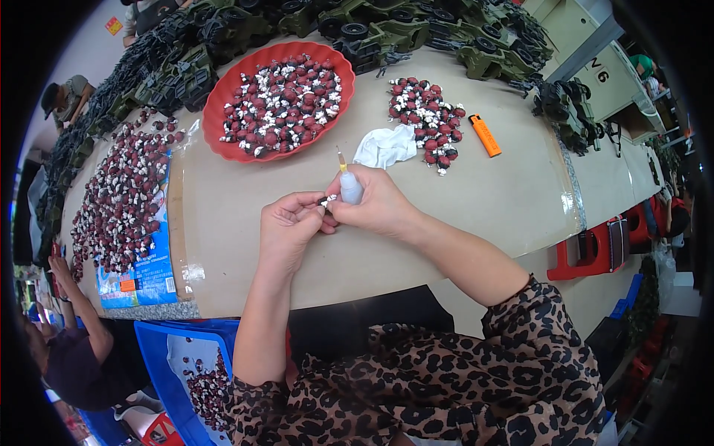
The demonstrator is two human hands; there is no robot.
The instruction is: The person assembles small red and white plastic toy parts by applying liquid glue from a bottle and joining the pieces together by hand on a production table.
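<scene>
Both hands meet over the middle of the table. My left hand pinches a small dark and white figure piece, partly hidden by the fingers. My right hand is wrapped round a small translucent squeeze bottle with a yellow collar and a thin needle tip, which points up and away from me. The right thumb and fingertips also touch the piece. Just beyond the bottle lies a crumpled white cloth. Several similar dark red and white pieces lie in a loose group past the cloth.
A scalloped red bowl full of such pieces stands beyond my hands. A larger heap covers blue packaging at the left. An orange lighter lies right. Green toy vehicles line the far edge. A blue bin stands below; a co-worker sits left.
</scene>
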